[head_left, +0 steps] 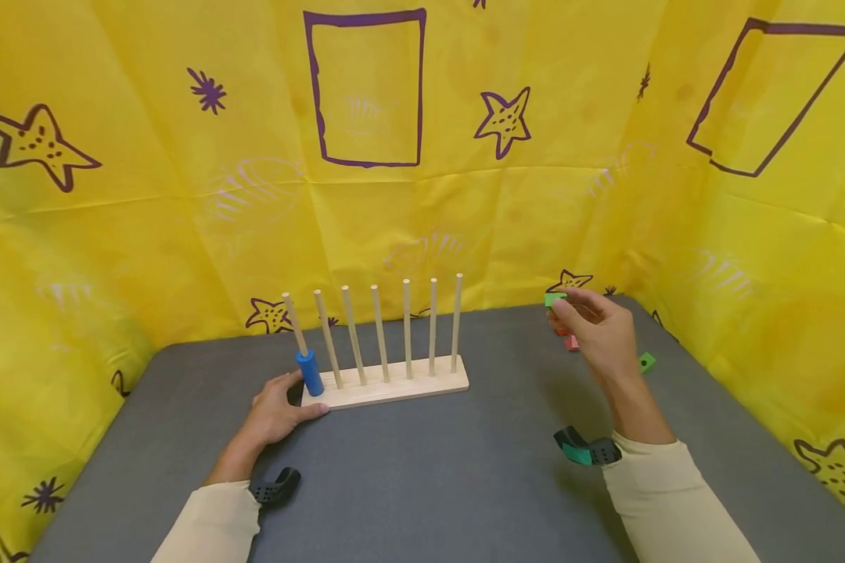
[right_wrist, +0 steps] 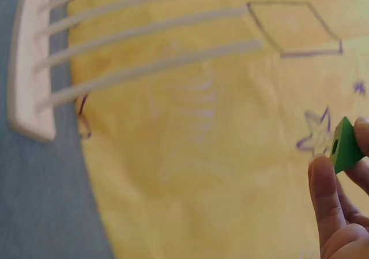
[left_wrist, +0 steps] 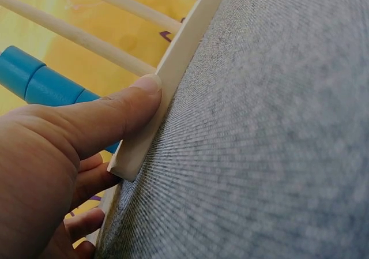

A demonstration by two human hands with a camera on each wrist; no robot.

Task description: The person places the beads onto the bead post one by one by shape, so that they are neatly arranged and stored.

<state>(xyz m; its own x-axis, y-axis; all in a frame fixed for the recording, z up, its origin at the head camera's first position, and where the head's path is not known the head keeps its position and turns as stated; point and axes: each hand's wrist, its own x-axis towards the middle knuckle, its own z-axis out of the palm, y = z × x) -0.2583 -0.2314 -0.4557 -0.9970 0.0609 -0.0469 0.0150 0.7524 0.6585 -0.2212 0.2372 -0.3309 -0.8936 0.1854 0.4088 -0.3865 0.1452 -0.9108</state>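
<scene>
A wooden peg stand [head_left: 394,387] with several upright pegs sits on the table. Blue cylinder beads [head_left: 310,373] are stacked on its leftmost peg; the left wrist view shows the joints between these blue beads [left_wrist: 55,86]. My left hand [head_left: 279,408] grips the left end of the base, thumb along the front edge [left_wrist: 130,117] and fingers round the end. Off to the right of the stand, my right hand [head_left: 601,332] pinches a green triangular block [right_wrist: 346,146] between thumb and fingers, raised above the table. A hole shows in the block's face.
Red blocks [head_left: 571,342] lie beyond the right hand, partly hidden by it. Another green block [head_left: 647,362] with a hole rests to the right of that wrist. A yellow patterned cloth [head_left: 451,195] hangs behind and beside the grey table [head_left: 422,485].
</scene>
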